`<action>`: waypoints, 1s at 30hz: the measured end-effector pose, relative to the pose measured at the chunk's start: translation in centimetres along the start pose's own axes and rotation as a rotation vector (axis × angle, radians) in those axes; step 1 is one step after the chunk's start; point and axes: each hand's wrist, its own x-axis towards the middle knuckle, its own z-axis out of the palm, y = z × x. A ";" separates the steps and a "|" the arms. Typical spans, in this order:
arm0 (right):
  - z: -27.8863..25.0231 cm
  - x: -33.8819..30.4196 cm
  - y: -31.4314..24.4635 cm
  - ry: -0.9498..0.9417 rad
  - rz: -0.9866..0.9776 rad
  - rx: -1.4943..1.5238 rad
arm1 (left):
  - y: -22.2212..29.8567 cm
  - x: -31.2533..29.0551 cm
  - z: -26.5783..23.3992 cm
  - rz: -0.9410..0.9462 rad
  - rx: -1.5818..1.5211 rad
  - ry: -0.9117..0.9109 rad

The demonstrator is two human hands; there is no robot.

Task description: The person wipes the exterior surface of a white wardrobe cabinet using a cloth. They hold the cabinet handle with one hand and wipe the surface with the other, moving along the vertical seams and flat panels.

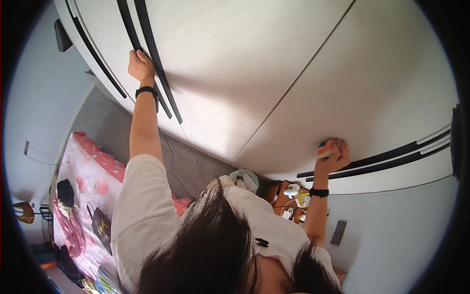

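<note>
A tall white wardrobe (235,54) fills the upper view, with long black handle strips along its doors. My left hand (141,67) is closed around one black door handle (128,22), at the upper left. Lower on the right, my right hand (338,156) grips a small bunched cloth (324,150) in orange, white and dark blue and holds it against the white door surface. Motion blurs the cloth's edge, and the fingers hide part of it. Next to that hand runs another pair of black handles (372,159).
A bed (93,171) with a pink and white cover, clothes and a dark bag stands at the left. Below the wardrobe are a lined bin (245,180) and a brown cabinet (278,200) with bottles and cables. A thin cable (172,159) lies on the grey floor.
</note>
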 end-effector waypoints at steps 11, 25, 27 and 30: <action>-1.2 1.1 -2.8 -0.103 -0.053 -0.010 | -2.7 0.1 1.7 -0.120 0.015 -0.049; -0.2 17.3 0.5 0.375 -0.146 -0.032 | -1.3 0.3 1.3 -0.031 0.110 -0.030; -0.1 16.5 0.4 0.398 -0.097 -0.026 | -1.2 0.3 1.2 -0.006 0.084 -0.006; 0.6 15.5 0.3 0.415 -0.081 0.012 | -2.1 0.6 1.5 -0.019 0.091 0.008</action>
